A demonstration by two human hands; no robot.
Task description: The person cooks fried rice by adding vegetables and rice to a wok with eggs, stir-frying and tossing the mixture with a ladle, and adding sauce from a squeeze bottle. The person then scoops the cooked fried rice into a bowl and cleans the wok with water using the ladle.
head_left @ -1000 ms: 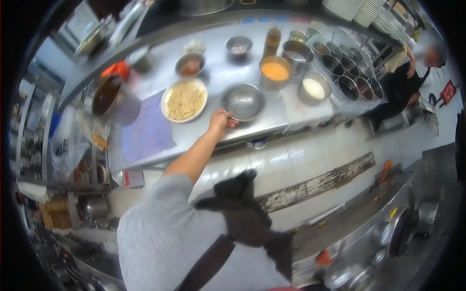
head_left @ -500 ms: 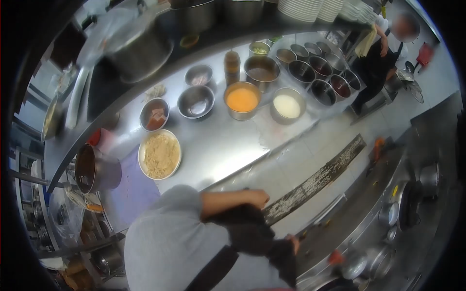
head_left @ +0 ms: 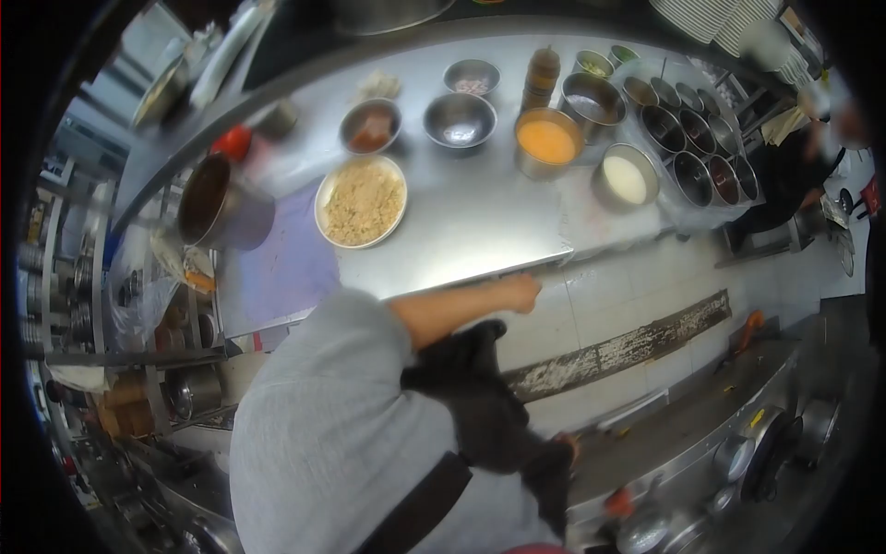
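Note:
My left hand (head_left: 524, 293) hangs just off the front edge of the steel counter (head_left: 443, 249), fingers curled closed, with no object showing in it. Only a sliver of my right hand (head_left: 571, 448) shows, beside the dark apron (head_left: 475, 392); its fingers are hidden. On the counter, nearest my left arm, is a round pan of pale crumbly food (head_left: 362, 201). Behind it are a metal bowl with reddish contents (head_left: 371, 126) and a metal bowl (head_left: 460, 121). A pot of orange liquid (head_left: 548, 138) and a pot of white liquid (head_left: 626, 177) stand farther right.
A tall pot (head_left: 221, 205) stands near a purple cloth (head_left: 291, 254) on the left. Several dark containers (head_left: 692, 175) are grouped at the counter's right end, with a person (head_left: 798, 175) beyond. A lower steel work surface (head_left: 664, 443) with pans runs along the right.
My view has turned, so the counter and its bowls sit higher and farther right. My left arm stays stretched out, its hand appearing nearer the counter edge.

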